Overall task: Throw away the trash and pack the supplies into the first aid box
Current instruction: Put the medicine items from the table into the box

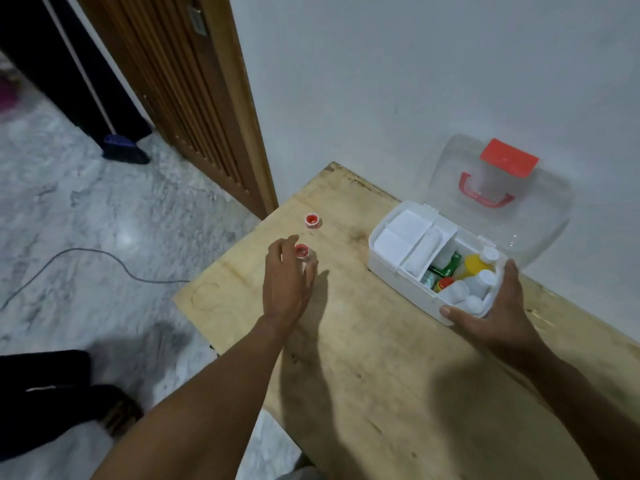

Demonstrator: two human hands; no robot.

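Looking down, we see the wooden table (381, 375) fill the lower right. Its far corner points at a slatted door (194, 98) and its back edge runs along the white wall (415, 81). Left of the table's edge lies open marble floor (86, 220), crossed by a thin cable (104, 256). The tabletop between our two arms is bare wood.

The first aid box (398, 284) sits near the back edge. Its clear lid (540, 216) with a red handle (485, 197) is raised towards the wall. A white tray (408, 233) fills the box's left part. The right part holds a yellow bottle (474, 265), a green pack (448, 268) and several white bottles (479, 282).

Our right hand (498, 313) grips the box's near right corner, thumb along the front wall and fingers up the end wall. Our left hand (287, 285) curls thumb and fingers round a small red-capped bottle (302, 252) standing near the table's left edge. A second red-capped bottle (312, 221) stands just beyond it, apart from the hand.
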